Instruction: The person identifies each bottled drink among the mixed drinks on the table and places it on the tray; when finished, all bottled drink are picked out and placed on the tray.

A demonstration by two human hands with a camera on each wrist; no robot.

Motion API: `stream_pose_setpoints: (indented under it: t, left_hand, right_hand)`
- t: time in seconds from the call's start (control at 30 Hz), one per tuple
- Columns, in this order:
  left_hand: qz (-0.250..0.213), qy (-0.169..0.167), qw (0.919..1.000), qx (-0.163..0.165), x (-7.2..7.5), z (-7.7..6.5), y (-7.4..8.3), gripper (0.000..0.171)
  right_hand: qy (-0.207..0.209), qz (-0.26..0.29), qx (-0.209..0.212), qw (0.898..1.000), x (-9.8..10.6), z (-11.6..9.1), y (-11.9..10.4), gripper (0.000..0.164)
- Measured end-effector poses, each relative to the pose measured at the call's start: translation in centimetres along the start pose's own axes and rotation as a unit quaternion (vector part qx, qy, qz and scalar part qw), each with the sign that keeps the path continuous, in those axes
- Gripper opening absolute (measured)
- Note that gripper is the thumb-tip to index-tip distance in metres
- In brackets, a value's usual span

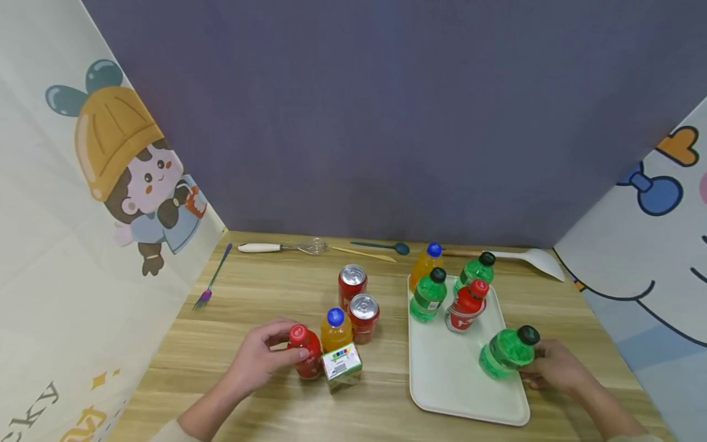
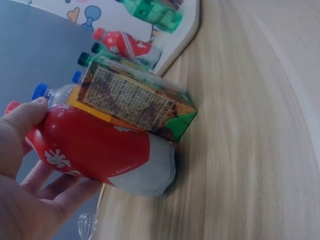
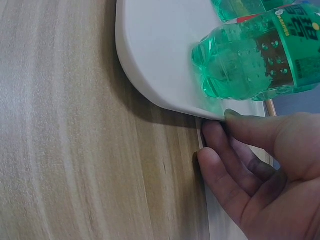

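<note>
My left hand (image 1: 264, 354) grips a red-labelled bottle (image 1: 309, 359) with a red cap near its top, thumb on one side and fingers around the other; in the left wrist view the bottle (image 2: 100, 145) shows a white lower part. Close beside it stand a drink carton (image 1: 342, 366) and an orange juice bottle (image 1: 336, 331) with a blue cap. On the right, my right hand (image 1: 554, 366) pinches the rim of a white tray (image 1: 442, 383), thumb on top and fingers beneath. A green soda bottle (image 3: 245, 60) stands on the tray right by that thumb.
Two more green bottles (image 1: 428, 298) and another red bottle (image 1: 466, 307) stand on the tray, with an orange juice bottle (image 1: 424, 270) at its far left corner. Two red cans (image 1: 363, 319) are left of it. Along the back lie a whisk (image 1: 282, 247), spoons and a fork (image 1: 212, 279).
</note>
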State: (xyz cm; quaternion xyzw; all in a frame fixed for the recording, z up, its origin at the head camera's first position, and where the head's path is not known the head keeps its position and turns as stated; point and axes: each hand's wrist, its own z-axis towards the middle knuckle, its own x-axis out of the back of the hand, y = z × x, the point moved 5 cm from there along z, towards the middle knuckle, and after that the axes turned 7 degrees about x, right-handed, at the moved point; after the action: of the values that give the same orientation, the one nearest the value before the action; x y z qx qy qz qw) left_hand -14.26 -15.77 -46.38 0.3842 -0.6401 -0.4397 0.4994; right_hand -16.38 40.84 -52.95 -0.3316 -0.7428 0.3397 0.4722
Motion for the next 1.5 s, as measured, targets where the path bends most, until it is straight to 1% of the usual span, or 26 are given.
stream_pose_setpoints:
  t: [0.07, 0.23, 0.3, 0.37, 0.5, 0.63, 0.8, 0.97, 1.13, 1.23, 1.3, 1.37, 1.43, 1.5]
  left_hand:
    - [-0.003, 0.007, 0.9999, 0.01, 0.2, -0.1, 0.1, 0.035]
    - [-0.031, 0.032, 0.9979, 0.046, 0.7, -0.4, 0.5, 0.04]
    - [-0.039, 0.041, 0.997, 0.053, 1.1, -0.5, 0.8, 0.041]
    - [-0.038, 0.05, 0.9965, 0.054, 1.5, -0.6, 1.2, 0.04]
    - [-0.029, 0.064, 0.9968, 0.04, 2.6, -0.7, 2.4, 0.04]
    - [-0.022, 0.068, 0.9973, 0.019, 3.7, -0.5, 3.7, 0.039]
    - [-0.007, 0.064, 0.9978, -0.014, 4.7, -0.3, 6.1, 0.038]
    - [0.014, 0.064, 0.9969, -0.044, 5.2, 0.0, 8.5, 0.037]
    - [0.039, 0.068, 0.9951, -0.06, 5.0, 0.9, 10.4, 0.037]
    - [0.056, 0.075, 0.9938, -0.059, 4.8, 1.4, 11.4, 0.039]
    - [0.068, 0.08, 0.9931, -0.053, 4.6, 1.8, 12.1, 0.04]
    - [0.076, 0.08, 0.9923, -0.056, 4.3, 2.1, 12.8, 0.039]
    - [0.073, 0.073, 0.9925, -0.065, 3.8, 2.5, 13.5, 0.04]
    - [0.061, 0.059, 0.9935, -0.076, 3.2, 2.8, 14.1, 0.039]
  right_hand:
    - [-0.001, 0.0, 0.005, 1.0, 0.1, 0.0, 0.0, 0.023]
    - [-0.003, 0.001, 0.013, 1.0, 0.2, 0.0, 0.0, 0.026]
    - [-0.003, 0.002, 0.012, 1.0, 0.2, -0.1, 0.0, 0.028]
    - [-0.001, 0.003, 0.014, 1.0, 0.2, -0.1, 0.0, 0.029]
    - [0.001, 0.003, 0.015, 1.0, 0.1, -0.1, -0.1, 0.031]
    - [0.001, 0.0, 0.017, 1.0, 0.0, -0.1, -0.2, 0.029]
    - [0.0, 0.004, 0.018, 1.0, 0.0, -0.2, -0.2, 0.026]
    - [0.002, 0.002, 0.016, 1.0, 0.1, -0.1, 0.0, 0.027]
    - [0.001, 0.008, 0.015, 1.0, 0.1, -0.1, 0.4, 0.029]
    - [0.0, 0.013, 0.013, 1.0, 0.1, -0.1, 0.5, 0.031]
    - [0.0, 0.014, 0.012, 1.0, 0.1, -0.1, 0.5, 0.031]
    - [0.003, 0.014, 0.011, 1.0, 0.1, -0.1, 0.4, 0.032]
    - [0.007, 0.015, 0.008, 1.0, 0.1, -0.1, 0.3, 0.033]
    - [0.011, 0.013, 0.004, 1.0, 0.1, 0.0, 0.2, 0.033]
